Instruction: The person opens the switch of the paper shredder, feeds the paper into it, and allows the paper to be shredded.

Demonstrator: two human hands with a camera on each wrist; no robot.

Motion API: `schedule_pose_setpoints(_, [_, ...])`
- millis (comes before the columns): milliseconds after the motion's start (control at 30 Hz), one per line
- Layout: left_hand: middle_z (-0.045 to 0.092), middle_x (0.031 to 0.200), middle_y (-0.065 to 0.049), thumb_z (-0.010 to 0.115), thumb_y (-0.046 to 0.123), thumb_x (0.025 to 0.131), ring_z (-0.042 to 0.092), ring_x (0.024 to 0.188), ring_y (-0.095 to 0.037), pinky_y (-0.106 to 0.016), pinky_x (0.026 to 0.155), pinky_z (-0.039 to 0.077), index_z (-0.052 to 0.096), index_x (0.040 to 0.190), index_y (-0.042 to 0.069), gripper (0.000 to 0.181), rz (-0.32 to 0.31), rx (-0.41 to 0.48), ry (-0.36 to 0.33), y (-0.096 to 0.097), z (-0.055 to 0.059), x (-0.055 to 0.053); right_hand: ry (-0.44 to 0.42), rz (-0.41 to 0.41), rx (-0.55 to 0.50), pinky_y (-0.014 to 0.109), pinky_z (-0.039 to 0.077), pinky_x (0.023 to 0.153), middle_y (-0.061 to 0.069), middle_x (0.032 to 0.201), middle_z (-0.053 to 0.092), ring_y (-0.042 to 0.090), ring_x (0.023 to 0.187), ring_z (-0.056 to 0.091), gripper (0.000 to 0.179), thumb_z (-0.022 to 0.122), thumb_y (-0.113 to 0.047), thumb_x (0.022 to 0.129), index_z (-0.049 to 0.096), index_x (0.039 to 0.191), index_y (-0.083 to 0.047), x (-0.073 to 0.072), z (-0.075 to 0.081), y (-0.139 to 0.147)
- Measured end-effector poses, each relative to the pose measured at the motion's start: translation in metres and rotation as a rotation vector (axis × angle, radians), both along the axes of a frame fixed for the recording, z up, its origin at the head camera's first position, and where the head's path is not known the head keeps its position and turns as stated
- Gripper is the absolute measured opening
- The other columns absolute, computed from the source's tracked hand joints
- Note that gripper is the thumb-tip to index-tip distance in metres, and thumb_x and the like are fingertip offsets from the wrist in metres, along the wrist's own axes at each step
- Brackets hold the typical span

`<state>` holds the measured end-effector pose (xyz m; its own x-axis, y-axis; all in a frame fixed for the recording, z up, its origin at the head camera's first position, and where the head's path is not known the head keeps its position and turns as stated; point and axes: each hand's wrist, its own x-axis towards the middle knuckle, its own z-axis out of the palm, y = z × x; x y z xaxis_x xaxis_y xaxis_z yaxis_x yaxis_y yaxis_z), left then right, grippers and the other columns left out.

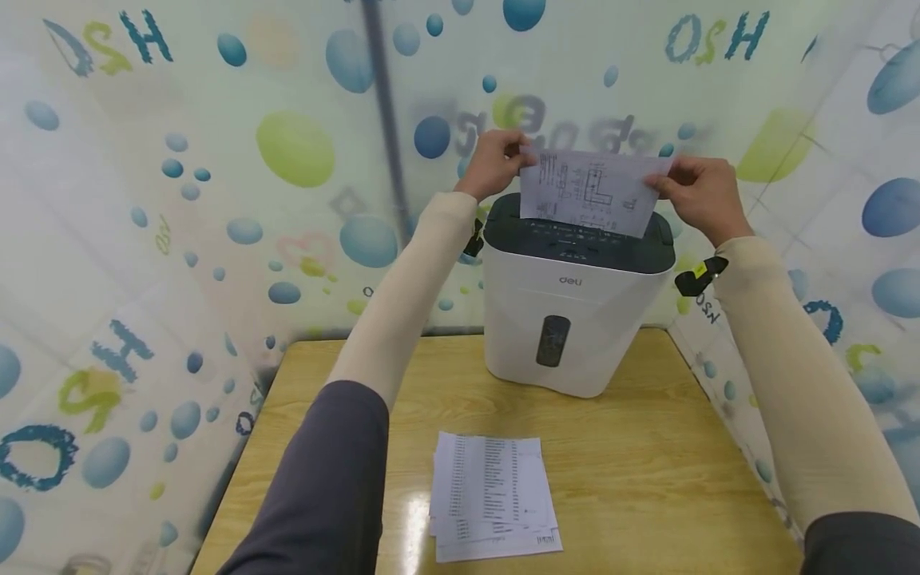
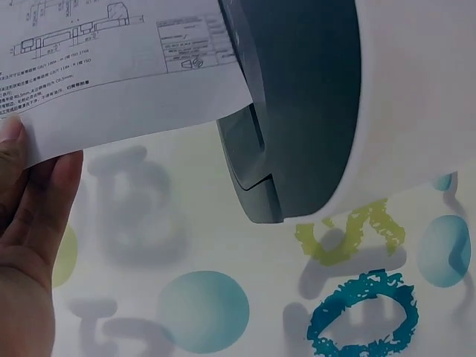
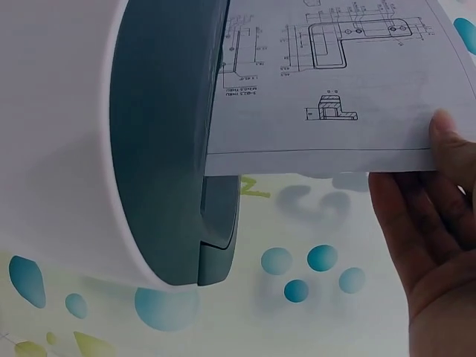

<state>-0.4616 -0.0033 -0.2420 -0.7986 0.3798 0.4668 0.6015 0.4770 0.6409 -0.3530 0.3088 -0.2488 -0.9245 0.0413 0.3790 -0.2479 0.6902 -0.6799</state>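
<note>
A pale wall covering printed with blue and green bubbles (image 1: pixel 295 148) surrounds a yellow wood-grain counter (image 1: pixel 647 471). At the counter's far side stands a tall white plastic paper shredder (image 1: pixel 521 319) with a dark grey lid (image 1: pixel 503 228). Nearer the person lies a loose stack of printed white paper (image 1: pixel 496 487). Above the lid, a single white sheet with black line drawings (image 1: pixel 568 188) stands nearly upright, its longer visible side running left to right along the lid. Its lower edge meets the lid; whether it has entered a slot cannot be told. The left hand (image 1: pixel 496 164) pinches the sheet's upper left corner, the right hand (image 1: pixel 704 196) its right edge near the top, thumbs on the printed face. The lid lies below both sets of fingers, neither plainly nearer.
</note>
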Motion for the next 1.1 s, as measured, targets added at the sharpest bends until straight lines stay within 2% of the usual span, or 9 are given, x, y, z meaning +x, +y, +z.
schedule_pose_setpoints(233, [0.074,0.109,-0.011,0.066,0.013,0.101,0.071,0.1,-0.018,-0.025,0.087,0.058,0.07,0.105,0.005,0.01,-0.011,-0.017,-0.02,-0.001,0.0,0.002,-0.015,-0.016,0.02,0.021,0.041,0.075,-0.024,0.097,0.071,-0.016,0.079,0.06,0.043,0.067,-0.039,0.099,0.071,0.131,-0.01,-0.004,-0.001,0.001])
schedule_pose_setpoints(367, [0.073,0.106,-0.011,0.068,0.014,0.1,0.07,0.098,-0.017,-0.025,0.087,0.058,0.068,0.1,0.007,0.007,-0.001,-0.016,-0.029,-0.001,-0.002,0.002,-0.02,-0.043,0.043,0.023,0.041,0.078,-0.018,0.102,0.072,-0.015,0.081,0.056,0.044,0.066,-0.04,0.1,0.071,0.132,-0.01,-0.007,-0.001,0.001])
schedule_pose_setpoints(467, [0.073,0.107,-0.011,0.067,0.013,0.1,0.07,0.098,-0.017,-0.026,0.087,0.058,0.069,0.101,0.006,0.007,-0.005,-0.011,-0.038,-0.001,-0.004,0.001,-0.03,-0.053,0.055,0.023,0.042,0.081,-0.013,0.108,0.074,-0.016,0.082,0.055,0.045,0.066,-0.041,0.1,0.07,0.133,-0.011,-0.01,-0.002,0.001])
schedule_pose_setpoints(567, [0.073,0.107,-0.012,0.067,0.012,0.1,0.07,0.098,-0.017,-0.025,0.087,0.058,0.07,0.103,0.006,0.008,-0.012,-0.012,-0.048,-0.001,-0.004,0.001,-0.039,-0.05,0.061,0.024,0.046,0.086,-0.007,0.114,0.075,-0.015,0.083,0.056,0.046,0.065,-0.042,0.1,0.069,0.135,-0.012,-0.012,-0.003,0.0])
schedule_pose_setpoints(700, [0.073,0.103,-0.01,0.067,0.012,0.1,0.07,0.095,-0.016,-0.025,0.086,0.058,0.069,0.098,0.008,0.006,-0.001,-0.031,-0.045,-0.001,-0.007,0.0,-0.057,-0.027,0.069,0.027,0.055,0.092,0.001,0.122,0.076,-0.015,0.082,0.063,0.048,0.065,-0.041,0.1,0.067,0.137,-0.01,-0.013,-0.006,0.0])
schedule_pose_setpoints(800, [0.072,0.101,-0.009,0.066,0.013,0.101,0.068,0.093,-0.016,-0.026,0.085,0.056,0.067,0.096,0.009,0.007,0.01,-0.062,-0.041,-0.001,-0.008,0.0,-0.064,-0.012,0.07,0.02,0.056,0.084,0.006,0.122,0.076,-0.016,0.077,0.063,0.049,0.065,-0.04,0.1,0.066,0.137,-0.008,-0.015,-0.009,0.001])
schedule_pose_setpoints(933, [0.07,0.102,-0.008,0.066,0.015,0.101,0.064,0.091,-0.015,-0.025,0.082,0.052,0.067,0.098,0.008,0.007,0.022,-0.111,-0.04,0.0,-0.012,0.001,-0.067,0.0,0.076,0.009,0.048,0.069,0.001,0.11,0.078,-0.015,0.072,0.061,0.049,0.067,-0.038,0.1,0.067,0.135,-0.004,-0.017,-0.012,0.003])
schedule_pose_setpoints(1100, [0.069,0.103,-0.007,0.065,0.015,0.102,0.058,0.088,-0.014,-0.023,0.076,0.045,0.07,0.103,0.006,0.01,0.038,-0.169,-0.037,0.002,-0.016,-0.002,-0.093,0.005,0.172,0.013,0.046,0.065,0.015,0.113,0.077,-0.01,0.072,0.058,0.049,0.065,-0.041,0.1,0.069,0.129,-0.002,-0.019,-0.013,0.005])
